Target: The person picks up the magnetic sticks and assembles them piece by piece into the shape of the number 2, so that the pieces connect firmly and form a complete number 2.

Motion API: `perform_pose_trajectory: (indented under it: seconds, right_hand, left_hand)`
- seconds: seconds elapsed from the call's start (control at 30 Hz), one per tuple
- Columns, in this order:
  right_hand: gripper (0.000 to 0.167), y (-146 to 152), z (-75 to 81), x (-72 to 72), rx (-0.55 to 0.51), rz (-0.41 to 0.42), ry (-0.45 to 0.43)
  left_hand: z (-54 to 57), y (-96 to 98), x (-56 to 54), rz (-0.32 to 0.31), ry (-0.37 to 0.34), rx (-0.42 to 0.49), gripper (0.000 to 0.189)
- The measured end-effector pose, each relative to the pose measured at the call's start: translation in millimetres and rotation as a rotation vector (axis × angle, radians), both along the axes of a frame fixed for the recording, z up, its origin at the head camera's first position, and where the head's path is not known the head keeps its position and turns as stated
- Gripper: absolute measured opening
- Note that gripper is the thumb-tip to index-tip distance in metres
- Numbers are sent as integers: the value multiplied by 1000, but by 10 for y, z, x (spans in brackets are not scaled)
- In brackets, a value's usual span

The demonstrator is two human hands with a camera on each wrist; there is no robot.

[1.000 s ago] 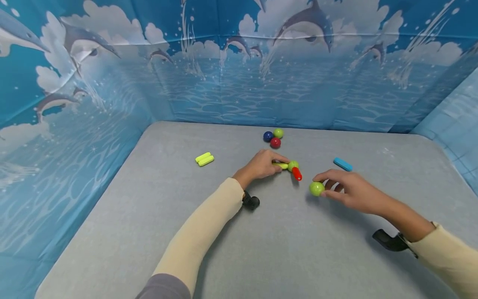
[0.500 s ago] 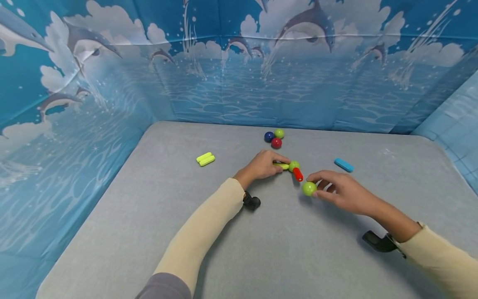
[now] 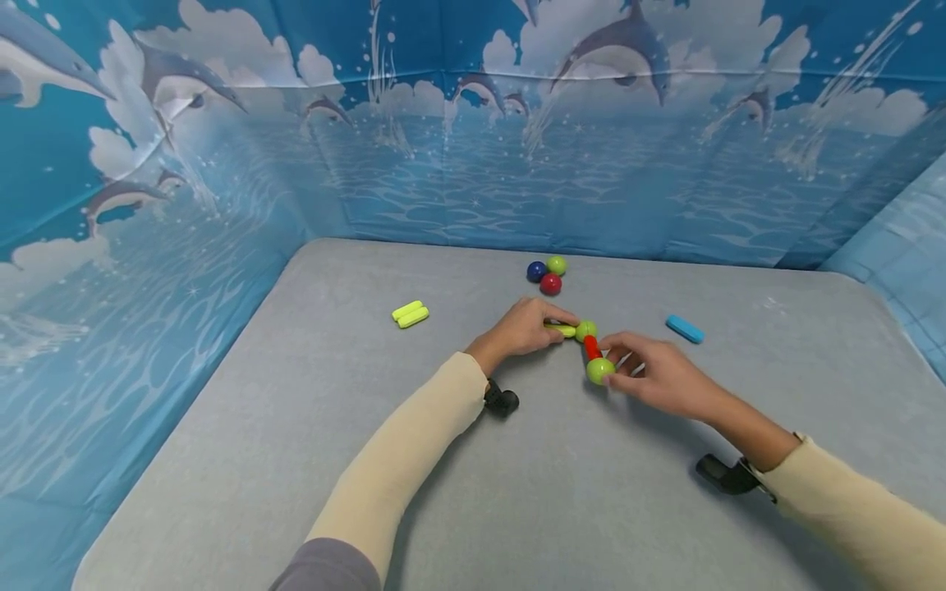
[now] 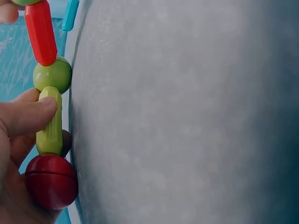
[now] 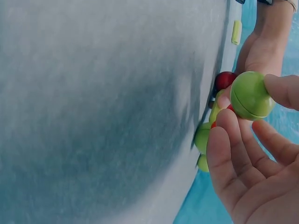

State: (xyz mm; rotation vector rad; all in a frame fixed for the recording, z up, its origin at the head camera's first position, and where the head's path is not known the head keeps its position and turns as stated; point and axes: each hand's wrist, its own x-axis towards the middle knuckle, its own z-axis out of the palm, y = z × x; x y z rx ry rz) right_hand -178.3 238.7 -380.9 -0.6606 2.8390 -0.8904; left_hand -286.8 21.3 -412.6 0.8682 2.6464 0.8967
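Observation:
My left hand (image 3: 523, 327) pinches a yellow-green toy stick (image 4: 50, 135) between thumb and fingers. One end of that stick meets a dark red ball (image 4: 51, 182) near the palm; at its other end is a green ball (image 4: 52, 75). From this green ball a red stick (image 3: 593, 348) runs on toward my right hand (image 3: 661, 373). Thumb and fingertips of the right hand grip a second green ball (image 5: 251, 95), which in the head view lies right at the red stick's free end. In the head view the dark red ball is hidden behind the left hand.
Farther back on the grey table (image 3: 473, 492) are a dark blue ball (image 3: 536, 272), a green ball (image 3: 557, 265) and a red ball (image 3: 550, 284). Loose yellow-green sticks (image 3: 412, 318) lie left, a blue stick (image 3: 685, 329) right. A dolphin-print curtain (image 3: 443, 180) borders the table.
My right hand has moved left with its green ball, from a gap away to the end of the red stick. The left hand keeps its grip on the yellow-green stick, nearly still.

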Motion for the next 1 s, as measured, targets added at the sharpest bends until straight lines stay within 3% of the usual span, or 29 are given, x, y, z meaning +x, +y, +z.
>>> perform_pose_trajectory:
  seconds: [0.67, 1.0]
  right_hand:
    - [30, -39, -117, -46, 6, 57, 16]
    - [25, -51, -173, -78, 21, 67, -27]
  left_hand:
    - [-1, 33, -31, 2, 14, 5, 33]
    - [10, 51, -37, -9, -9, 21, 33]
